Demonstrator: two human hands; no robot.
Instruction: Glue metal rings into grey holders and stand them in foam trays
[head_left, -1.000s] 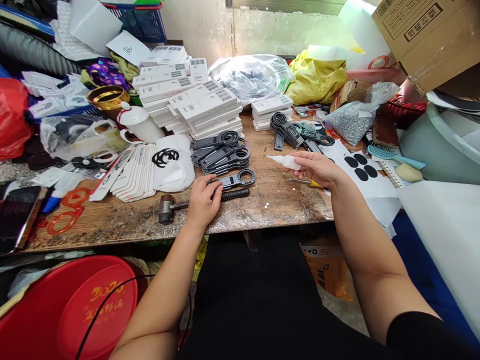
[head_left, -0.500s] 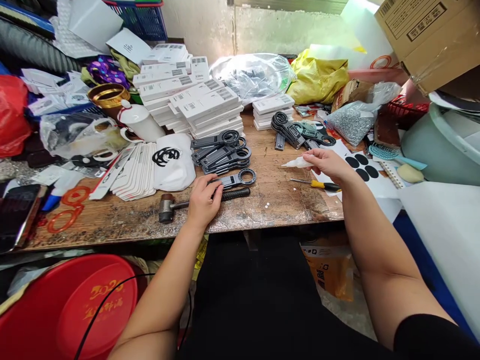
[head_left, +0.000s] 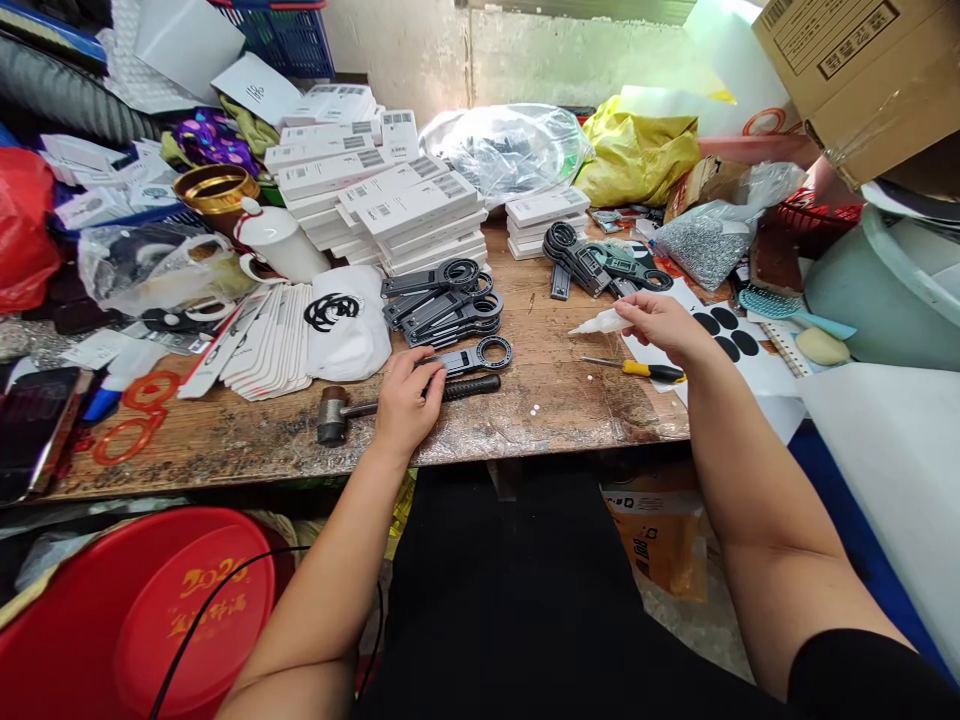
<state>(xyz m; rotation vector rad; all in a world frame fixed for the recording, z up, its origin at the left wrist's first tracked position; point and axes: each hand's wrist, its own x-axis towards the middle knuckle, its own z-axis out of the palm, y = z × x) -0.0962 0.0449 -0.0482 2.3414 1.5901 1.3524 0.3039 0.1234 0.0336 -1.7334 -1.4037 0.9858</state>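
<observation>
My left hand [head_left: 406, 400] rests on the wooden bench [head_left: 555, 400], its fingertips pinning the near end of a flat black plastic part with a ring end [head_left: 475, 356]. A small hammer [head_left: 352, 408] lies partly under that hand. My right hand [head_left: 660, 325] holds a small white glue bottle [head_left: 601, 322] with its nozzle pointing left, just above the bench. A yellow-handled screwdriver [head_left: 637, 369] lies just below the right hand.
A pile of the same black parts [head_left: 442, 300] and stacked white boxes [head_left: 390, 200] sit behind the left hand. More black parts [head_left: 589, 262], a sheet of black oval pads [head_left: 724, 335], plastic bags and a red tub [head_left: 142, 610] crowd the surroundings.
My right hand has carried the glue bottle to the right and slightly away from me, uncovering the screwdriver. My left hand has stayed on the black part.
</observation>
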